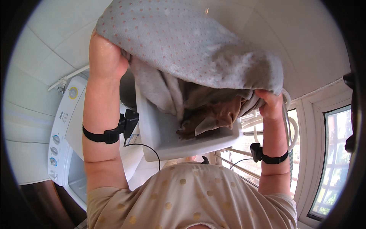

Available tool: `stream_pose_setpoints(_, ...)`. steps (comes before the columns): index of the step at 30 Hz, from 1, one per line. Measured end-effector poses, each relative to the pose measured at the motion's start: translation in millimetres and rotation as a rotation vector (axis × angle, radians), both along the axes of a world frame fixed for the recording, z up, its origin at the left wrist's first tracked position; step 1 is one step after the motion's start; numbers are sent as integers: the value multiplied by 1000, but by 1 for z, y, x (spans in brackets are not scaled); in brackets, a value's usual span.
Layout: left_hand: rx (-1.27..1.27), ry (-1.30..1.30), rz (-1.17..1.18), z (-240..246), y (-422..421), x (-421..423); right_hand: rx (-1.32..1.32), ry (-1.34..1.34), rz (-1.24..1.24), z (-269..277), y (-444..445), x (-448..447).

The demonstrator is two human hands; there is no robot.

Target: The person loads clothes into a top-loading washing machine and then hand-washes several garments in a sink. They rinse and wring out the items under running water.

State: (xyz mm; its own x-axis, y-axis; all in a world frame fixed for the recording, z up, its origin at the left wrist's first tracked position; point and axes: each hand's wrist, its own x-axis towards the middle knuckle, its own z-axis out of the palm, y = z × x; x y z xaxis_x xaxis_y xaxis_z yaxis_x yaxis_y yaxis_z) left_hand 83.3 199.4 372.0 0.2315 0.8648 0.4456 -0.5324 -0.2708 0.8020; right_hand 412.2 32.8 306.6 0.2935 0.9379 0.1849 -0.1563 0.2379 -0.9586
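A grey cloth with rows of reddish dots [171, 43] is stretched between my raised hands. My left hand [107, 57] grips its left edge, with the fingertips hidden behind the fabric. On the other side, my right hand [270, 104] clasps the right corner, where folds bunch around the fingers. The cloth's lower folds hang into a white sink basin [151, 140]. Brown fabric [226, 113] shows under the cloth, over the basin; whether it is a separate piece I cannot tell. Dark wet-looking material lies at the basin's bottom.
A Haier twin-tub washing machine [74, 120] with several knobs stands to the left. White hoses [293, 131] and metal rails [238, 151] are at the right, beside a window [331, 163]. Tiled wall [31, 108] surrounds the corner. Straps with small black devices [131, 121] circle both forearms, trailing thin cables.
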Motion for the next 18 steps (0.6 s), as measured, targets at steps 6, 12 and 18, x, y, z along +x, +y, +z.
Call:
stream_pose_setpoints(6, 354, 986, 94, -101, 2, -1, -283, -338, -16, -84, -7, 4)
stream_pose_setpoints(12, 15, 1813, -200, -277, -35, 7, -645, -1023, 127, -187, 19, -4)
stream_pose_setpoints(18, 43, 1900, -362, -390, -45, 23, -938, -1457, 460, -282, 50, -24)
